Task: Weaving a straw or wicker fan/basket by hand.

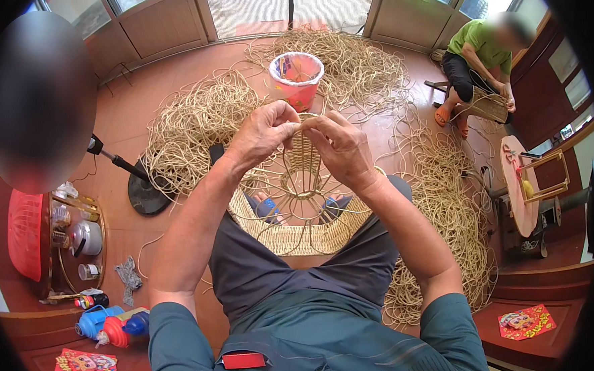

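Across my lap lies a round, partly woven straw basket [281, 240] on a thin wire frame. Its near band is densely woven, while bare wires run out from a small ring [302, 184] at the middle. A narrow woven strip [303, 152] rises toward the far rim. At that rim my left hand [265, 135] is closed, thumb and forefinger pinching a thin straw cord. Beside it, nearly touching, my right hand [342, 151] is closed with its fingertips on the cord too. The fingers hide the exact spot where cord and rim meet.
Large heaps of loose straw cord [206, 123] lie around me. A pink bucket [295, 88] with a white liner stands just beyond my hands. A black round stand base [150, 190] is at left. A person in green [481, 61] sits far right, near a round stool [517, 183].
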Motion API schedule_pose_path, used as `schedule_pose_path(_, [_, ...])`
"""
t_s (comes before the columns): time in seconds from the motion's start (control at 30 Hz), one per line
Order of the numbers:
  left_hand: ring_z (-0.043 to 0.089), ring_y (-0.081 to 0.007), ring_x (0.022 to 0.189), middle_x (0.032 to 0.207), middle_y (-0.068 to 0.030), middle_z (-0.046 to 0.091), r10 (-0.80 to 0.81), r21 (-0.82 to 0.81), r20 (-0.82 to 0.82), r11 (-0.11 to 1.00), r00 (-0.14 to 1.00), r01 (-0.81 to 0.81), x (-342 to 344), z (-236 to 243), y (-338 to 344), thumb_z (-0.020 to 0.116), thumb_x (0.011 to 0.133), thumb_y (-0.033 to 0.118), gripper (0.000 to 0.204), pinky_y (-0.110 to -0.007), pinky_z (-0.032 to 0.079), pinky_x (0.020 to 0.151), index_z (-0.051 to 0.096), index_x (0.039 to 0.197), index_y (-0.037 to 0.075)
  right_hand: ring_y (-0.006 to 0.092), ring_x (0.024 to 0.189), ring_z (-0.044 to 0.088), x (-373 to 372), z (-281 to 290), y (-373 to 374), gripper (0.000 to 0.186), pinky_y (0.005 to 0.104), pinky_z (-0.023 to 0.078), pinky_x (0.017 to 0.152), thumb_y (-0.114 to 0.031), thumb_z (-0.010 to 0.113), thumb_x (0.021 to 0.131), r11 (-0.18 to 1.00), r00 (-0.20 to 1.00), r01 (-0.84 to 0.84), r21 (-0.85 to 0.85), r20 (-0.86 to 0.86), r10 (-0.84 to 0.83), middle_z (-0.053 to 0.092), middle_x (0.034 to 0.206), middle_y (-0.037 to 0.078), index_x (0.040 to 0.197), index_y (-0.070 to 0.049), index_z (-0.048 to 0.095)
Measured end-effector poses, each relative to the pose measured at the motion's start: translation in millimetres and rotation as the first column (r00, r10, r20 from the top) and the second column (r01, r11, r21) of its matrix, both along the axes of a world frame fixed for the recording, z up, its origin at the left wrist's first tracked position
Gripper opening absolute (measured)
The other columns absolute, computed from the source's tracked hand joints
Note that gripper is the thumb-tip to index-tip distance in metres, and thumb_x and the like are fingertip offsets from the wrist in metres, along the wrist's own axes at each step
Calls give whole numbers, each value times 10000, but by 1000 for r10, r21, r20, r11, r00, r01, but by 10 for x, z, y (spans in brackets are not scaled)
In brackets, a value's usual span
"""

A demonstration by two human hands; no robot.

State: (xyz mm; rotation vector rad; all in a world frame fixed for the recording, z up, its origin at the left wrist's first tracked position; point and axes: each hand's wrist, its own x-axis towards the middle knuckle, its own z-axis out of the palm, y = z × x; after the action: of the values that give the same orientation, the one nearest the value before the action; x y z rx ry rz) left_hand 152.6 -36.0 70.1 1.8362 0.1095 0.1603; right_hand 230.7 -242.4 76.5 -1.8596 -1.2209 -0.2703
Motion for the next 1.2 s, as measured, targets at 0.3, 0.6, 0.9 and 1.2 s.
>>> schedule_pose_path(0.3, [577,-101,852,1028,-12,701,-70,-85,-87,994,994,63,-318,5,-42,564,1014,140,219,-307,509,801,686,1143,12,347,885,741,35,-2,41,91,434,577,749,-90,696,995,1000,998,-13,8,-61,13,724,1003,123,1079,-93,731])
schedule_pose_path(0.6, [657,-310,958,948,-112,646,-12,868,413,309,911,-390,-361,117,-397,651,982,139,93,-430,561,828,655,933,60,380,876,722,66,-16,95,77,446,572,748,-96,697,998,997,1000,-26,77,-7,27,719,989,140,1068,-76,723])
schedule_pose_path(0.9, [694,-370,873,884,-174,671,35,734,341,614,939,-290,-216,459,-334,661,1010,218,202,-484,535,778,690,932,34,309,814,730,-35,-43,60,118,382,586,719,-89,723,970,983,994,-53,177,-88,70,722,948,107,1084,-67,742])
schedule_pose_path(1.2, [574,-79,661,746,52,496,206,-146,231,974,951,-175,-787,829,418,595,1132,372,284,-294,597,696,654,1003,126,277,775,713,134,-160,198,136,400,568,719,-161,775,938,991,990,31,132,-143,-12,693,866,126,931,-40,714])
